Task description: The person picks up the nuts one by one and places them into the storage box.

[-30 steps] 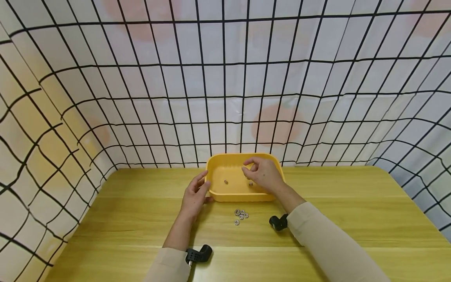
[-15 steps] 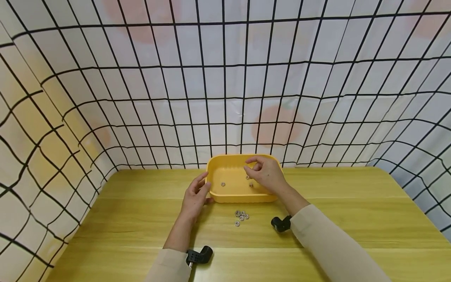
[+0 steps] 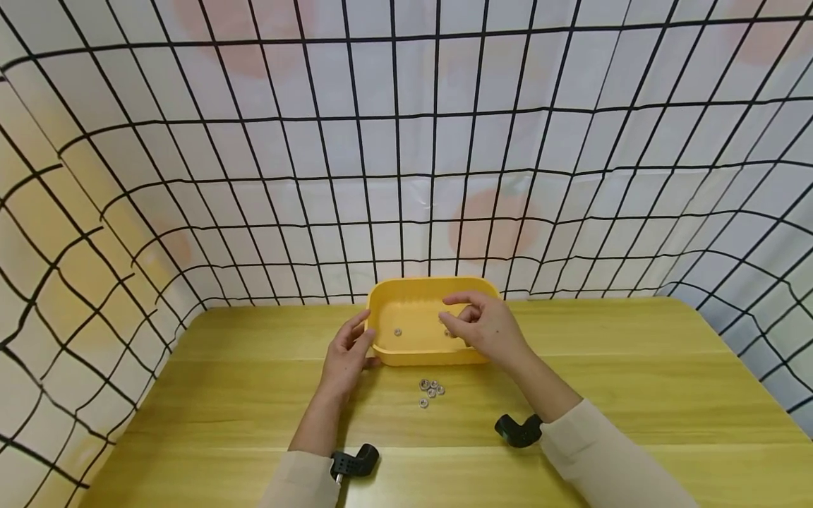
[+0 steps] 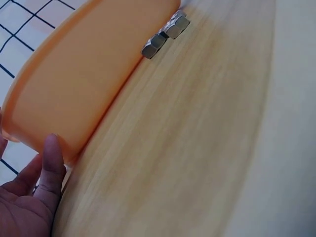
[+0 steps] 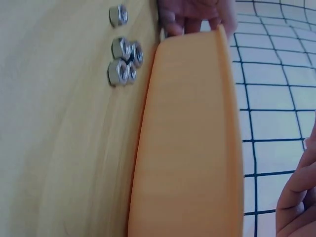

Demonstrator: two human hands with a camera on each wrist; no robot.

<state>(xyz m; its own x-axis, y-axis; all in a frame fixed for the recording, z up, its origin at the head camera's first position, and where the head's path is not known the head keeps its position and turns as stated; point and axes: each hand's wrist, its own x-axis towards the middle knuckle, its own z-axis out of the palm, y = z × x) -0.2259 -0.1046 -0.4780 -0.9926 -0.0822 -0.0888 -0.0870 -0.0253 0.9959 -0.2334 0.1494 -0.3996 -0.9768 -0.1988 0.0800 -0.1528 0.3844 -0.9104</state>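
Note:
A yellow tray (image 3: 406, 358) stands at the back of the table. My left hand (image 3: 344, 356) rests its fingers on the outside of the tray's left end; in the left wrist view its thumb (image 4: 52, 163) lies against the wall. Over the right part of the tray hovers my right hand (image 3: 485, 326), thumb and index finger apart, with nothing visible between them. Inside the tray lies a small metal nut (image 3: 397, 331) on the left, and another nut (image 3: 447, 334) shows beside the right thumb. Several hex nuts (image 3: 432, 392) lie on the table before the tray.
The wooden table (image 3: 254, 402) extends to both sides and toward me. Behind it hangs a white curtain (image 3: 375, 247) with a black grid and pale orange spots. Each wrist carries a black camera mount, the left mount (image 3: 356, 462) and the right mount (image 3: 519, 430).
My right hand has drawn slightly toward me, and its thumb and index finger have spread apart. A nut came into view below its fingertips half a second ago. The left hand stays at the tray.

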